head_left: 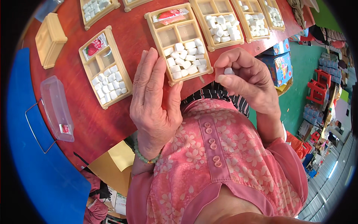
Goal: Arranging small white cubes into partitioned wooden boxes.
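A cream compartment tray (173, 23) lies in front of me, its large section filled with white marshmallows (186, 61). A red-and-clear strawberry sachet (170, 15) rests in its far compartment; the two middle compartments hold nothing. My left hand (153, 100) stands along the tray's near left corner, fingers stretched out and thumb apart, with nothing in it. Whether it touches the tray I cannot tell. Beside the near right corner, my right hand (250, 76) pinches a single marshmallow (229, 70) between thumb and curled fingers.
To the left lies a similar filled tray (85, 69) with a sachet. A stack of trays (50, 41) and a clear plastic box (56, 108) stand farther left on the red table (108, 130). More marshmallow trays (212, 47) line the far side. Blue cartons (278, 67) stand at right.
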The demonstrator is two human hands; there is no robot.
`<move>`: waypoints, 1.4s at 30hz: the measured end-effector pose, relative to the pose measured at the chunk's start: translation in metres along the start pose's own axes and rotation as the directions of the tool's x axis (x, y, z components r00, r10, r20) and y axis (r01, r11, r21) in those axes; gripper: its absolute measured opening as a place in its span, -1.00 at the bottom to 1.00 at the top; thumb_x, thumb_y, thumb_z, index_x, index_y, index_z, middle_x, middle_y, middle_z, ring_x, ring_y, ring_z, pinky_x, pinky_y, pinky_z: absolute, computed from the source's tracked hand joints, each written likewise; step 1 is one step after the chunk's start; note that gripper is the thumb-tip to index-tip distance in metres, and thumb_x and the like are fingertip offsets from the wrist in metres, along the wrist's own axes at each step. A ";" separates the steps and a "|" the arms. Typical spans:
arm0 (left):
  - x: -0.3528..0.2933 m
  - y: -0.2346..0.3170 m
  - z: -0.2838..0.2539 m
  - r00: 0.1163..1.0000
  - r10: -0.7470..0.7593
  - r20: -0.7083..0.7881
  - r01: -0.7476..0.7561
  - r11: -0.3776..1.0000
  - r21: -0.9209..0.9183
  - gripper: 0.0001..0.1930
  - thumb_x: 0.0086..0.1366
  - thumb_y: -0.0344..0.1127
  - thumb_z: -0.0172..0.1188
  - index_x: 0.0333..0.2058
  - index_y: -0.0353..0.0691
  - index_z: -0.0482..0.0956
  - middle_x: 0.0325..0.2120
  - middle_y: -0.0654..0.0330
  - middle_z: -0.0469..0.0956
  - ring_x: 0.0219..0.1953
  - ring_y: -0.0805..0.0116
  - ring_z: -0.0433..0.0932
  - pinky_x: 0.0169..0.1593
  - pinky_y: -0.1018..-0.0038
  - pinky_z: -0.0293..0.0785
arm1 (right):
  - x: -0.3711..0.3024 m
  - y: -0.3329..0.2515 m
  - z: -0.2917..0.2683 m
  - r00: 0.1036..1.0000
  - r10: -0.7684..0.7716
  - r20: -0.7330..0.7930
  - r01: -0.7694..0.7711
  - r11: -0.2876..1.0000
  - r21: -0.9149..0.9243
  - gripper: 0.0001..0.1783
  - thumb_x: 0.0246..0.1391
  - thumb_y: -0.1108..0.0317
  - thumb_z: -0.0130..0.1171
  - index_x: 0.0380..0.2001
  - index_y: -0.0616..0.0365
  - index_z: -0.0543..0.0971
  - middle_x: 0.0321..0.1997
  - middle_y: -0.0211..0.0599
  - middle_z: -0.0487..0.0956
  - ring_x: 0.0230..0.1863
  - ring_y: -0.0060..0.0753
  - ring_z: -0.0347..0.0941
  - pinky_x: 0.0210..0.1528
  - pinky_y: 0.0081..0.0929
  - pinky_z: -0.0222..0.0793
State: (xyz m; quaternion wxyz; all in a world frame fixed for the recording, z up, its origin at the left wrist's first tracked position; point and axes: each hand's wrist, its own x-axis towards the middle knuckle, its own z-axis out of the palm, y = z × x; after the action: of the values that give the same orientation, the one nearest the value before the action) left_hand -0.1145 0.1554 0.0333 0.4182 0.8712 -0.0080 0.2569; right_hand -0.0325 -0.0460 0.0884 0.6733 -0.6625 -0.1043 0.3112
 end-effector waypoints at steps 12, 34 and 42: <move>-0.002 -0.001 -0.002 0.997 0.030 0.074 -0.035 0.997 0.072 -0.59 0.22 -0.52 0.31 0.06 -0.37 0.59 0.16 -0.06 0.53 0.25 -0.05 0.48 0.26 0.20 0.45 | 0.013 -0.002 0.009 0.946 -0.316 0.072 0.308 0.808 -0.502 -0.55 0.17 0.69 0.15 0.13 0.22 0.54 -0.17 -0.29 0.59 -0.15 -0.48 0.58 -0.09 -0.51 0.52; -0.003 -0.001 0.001 0.990 0.019 0.137 -0.035 0.993 0.114 -0.54 0.21 -0.46 0.34 0.10 -0.41 0.54 0.20 -0.08 0.47 0.26 -0.12 0.44 0.26 0.13 0.43 | 0.042 0.010 0.027 0.784 -0.593 0.183 0.481 0.395 -0.783 -0.82 0.00 0.56 0.36 -0.27 0.25 0.66 -0.28 -0.20 0.69 -0.29 -0.31 0.59 -0.25 -0.47 0.47; -0.003 -0.001 0.002 0.988 0.017 0.156 -0.038 0.990 0.135 -0.53 0.25 -0.41 0.31 0.13 -0.39 0.50 0.24 -0.14 0.40 0.29 -0.16 0.38 0.27 0.07 0.39 | 0.052 0.013 0.027 0.742 -0.617 0.263 0.540 0.317 -0.780 -0.79 -0.04 0.45 0.41 -0.27 0.18 0.70 -0.31 -0.28 0.66 -0.27 -0.33 0.54 -0.15 -0.39 0.34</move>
State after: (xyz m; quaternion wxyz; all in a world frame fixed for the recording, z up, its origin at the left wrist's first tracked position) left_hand -0.1156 0.1543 0.0300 0.3516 0.9151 -0.0346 0.1945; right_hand -0.0105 0.0041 0.0650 0.3543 -0.8243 -0.4369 -0.0637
